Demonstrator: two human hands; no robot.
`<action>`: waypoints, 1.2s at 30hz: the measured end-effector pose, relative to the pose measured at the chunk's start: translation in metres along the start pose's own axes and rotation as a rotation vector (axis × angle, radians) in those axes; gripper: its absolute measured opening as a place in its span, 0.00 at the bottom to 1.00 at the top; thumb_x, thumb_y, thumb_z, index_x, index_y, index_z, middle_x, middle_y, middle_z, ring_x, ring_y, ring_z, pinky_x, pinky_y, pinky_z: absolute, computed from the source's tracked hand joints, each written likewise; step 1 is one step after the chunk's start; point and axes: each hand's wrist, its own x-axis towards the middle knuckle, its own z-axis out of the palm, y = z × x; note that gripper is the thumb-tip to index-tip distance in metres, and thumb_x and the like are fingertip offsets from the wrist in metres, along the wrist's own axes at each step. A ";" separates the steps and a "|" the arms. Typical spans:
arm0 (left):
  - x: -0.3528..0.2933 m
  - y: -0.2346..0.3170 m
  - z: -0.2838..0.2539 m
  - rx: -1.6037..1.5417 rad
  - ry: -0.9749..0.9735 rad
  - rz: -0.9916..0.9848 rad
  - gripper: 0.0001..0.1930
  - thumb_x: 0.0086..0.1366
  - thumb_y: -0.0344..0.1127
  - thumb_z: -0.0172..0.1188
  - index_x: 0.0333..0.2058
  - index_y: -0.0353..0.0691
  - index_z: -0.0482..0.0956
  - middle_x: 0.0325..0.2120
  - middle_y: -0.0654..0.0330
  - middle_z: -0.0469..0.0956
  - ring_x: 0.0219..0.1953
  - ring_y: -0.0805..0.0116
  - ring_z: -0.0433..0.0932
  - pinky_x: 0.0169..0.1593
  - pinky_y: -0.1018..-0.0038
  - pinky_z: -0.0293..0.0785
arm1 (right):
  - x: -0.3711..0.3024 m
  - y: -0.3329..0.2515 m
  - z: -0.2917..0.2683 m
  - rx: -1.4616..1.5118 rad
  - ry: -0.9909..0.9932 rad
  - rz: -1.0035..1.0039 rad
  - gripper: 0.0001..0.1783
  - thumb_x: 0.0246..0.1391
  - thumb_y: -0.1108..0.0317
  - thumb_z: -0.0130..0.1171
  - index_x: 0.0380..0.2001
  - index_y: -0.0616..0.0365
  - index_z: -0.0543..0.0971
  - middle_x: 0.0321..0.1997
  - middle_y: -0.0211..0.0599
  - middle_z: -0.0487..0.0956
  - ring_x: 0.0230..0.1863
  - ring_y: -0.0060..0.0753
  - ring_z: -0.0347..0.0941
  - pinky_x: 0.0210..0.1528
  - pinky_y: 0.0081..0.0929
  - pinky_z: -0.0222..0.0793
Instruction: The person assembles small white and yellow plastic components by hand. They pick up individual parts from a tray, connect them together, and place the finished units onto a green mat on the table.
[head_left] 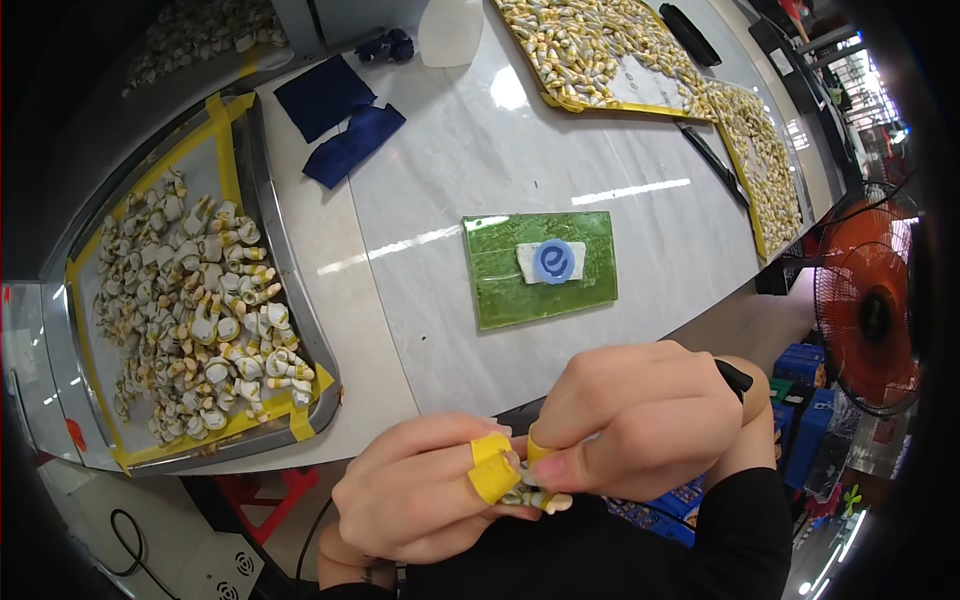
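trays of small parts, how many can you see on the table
3. One metal tray with yellow tape at the left, one yellow-edged tray at the top centre, and another just right of it along the far edge. The pile at top left may sit on a fourth.

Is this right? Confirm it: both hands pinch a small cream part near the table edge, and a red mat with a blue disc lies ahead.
Not quite: the mat is green, not red, as the head view shows. The rest holds: the left hand and right hand pinch a small cream part near the table edge, and a blue disc lies on the mat ahead.
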 end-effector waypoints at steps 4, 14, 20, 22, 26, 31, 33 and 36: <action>-0.002 -0.002 0.005 0.000 0.067 0.058 0.15 0.40 0.27 0.72 0.29 0.37 0.78 0.27 0.58 0.79 0.31 0.59 0.79 0.34 0.73 0.77 | -0.001 -0.002 0.000 -0.003 -0.006 0.021 0.09 0.36 0.82 0.66 0.20 0.62 0.75 0.22 0.39 0.77 0.20 0.35 0.74 0.20 0.24 0.69; 0.003 -0.006 0.012 0.091 0.149 0.091 0.22 0.39 0.29 0.74 0.34 0.37 0.75 0.34 0.55 0.78 0.32 0.60 0.77 0.34 0.72 0.75 | -0.004 -0.003 -0.003 -0.232 0.012 -0.177 0.08 0.38 0.80 0.62 0.27 0.70 0.77 0.27 0.44 0.76 0.22 0.32 0.72 0.24 0.20 0.69; -0.006 -0.012 0.009 -0.319 0.139 -0.167 0.16 0.49 0.29 0.68 0.36 0.31 0.75 0.30 0.52 0.79 0.30 0.64 0.78 0.35 0.76 0.73 | 0.000 -0.001 -0.010 0.001 -0.029 0.014 0.09 0.39 0.78 0.65 0.29 0.65 0.79 0.26 0.36 0.75 0.25 0.30 0.71 0.26 0.22 0.66; -0.002 -0.009 0.011 -0.586 0.147 -0.297 0.14 0.53 0.29 0.65 0.37 0.27 0.76 0.28 0.52 0.79 0.30 0.68 0.78 0.35 0.77 0.72 | 0.003 -0.002 -0.015 -0.039 -0.045 0.128 0.10 0.34 0.71 0.72 0.25 0.56 0.83 0.23 0.29 0.72 0.23 0.25 0.67 0.23 0.19 0.59; -0.005 -0.008 0.007 -0.825 0.049 -0.460 0.13 0.54 0.29 0.65 0.35 0.26 0.76 0.28 0.52 0.79 0.31 0.70 0.78 0.36 0.77 0.72 | 0.006 0.000 -0.015 0.041 -0.141 0.233 0.10 0.36 0.69 0.71 0.26 0.54 0.83 0.25 0.29 0.69 0.25 0.24 0.64 0.23 0.19 0.57; -0.006 -0.015 0.002 -0.820 -0.136 -0.464 0.10 0.54 0.27 0.64 0.32 0.28 0.76 0.27 0.54 0.78 0.31 0.70 0.77 0.37 0.78 0.71 | 0.008 -0.001 -0.012 0.086 -0.241 0.300 0.09 0.36 0.69 0.70 0.25 0.54 0.81 0.24 0.28 0.67 0.25 0.25 0.64 0.24 0.20 0.58; -0.005 -0.012 0.001 -0.830 -0.187 -0.480 0.08 0.54 0.26 0.64 0.31 0.29 0.76 0.27 0.54 0.78 0.31 0.71 0.77 0.37 0.78 0.71 | 0.010 -0.003 -0.013 0.081 -0.294 0.290 0.09 0.36 0.70 0.70 0.23 0.54 0.80 0.24 0.29 0.67 0.25 0.27 0.64 0.25 0.21 0.59; -0.008 -0.011 0.001 -0.884 -0.230 -0.526 0.07 0.54 0.24 0.63 0.31 0.29 0.76 0.27 0.55 0.78 0.31 0.72 0.77 0.38 0.79 0.70 | 0.010 -0.003 -0.014 0.095 -0.366 0.286 0.08 0.35 0.71 0.69 0.22 0.55 0.79 0.24 0.29 0.68 0.25 0.28 0.65 0.25 0.23 0.60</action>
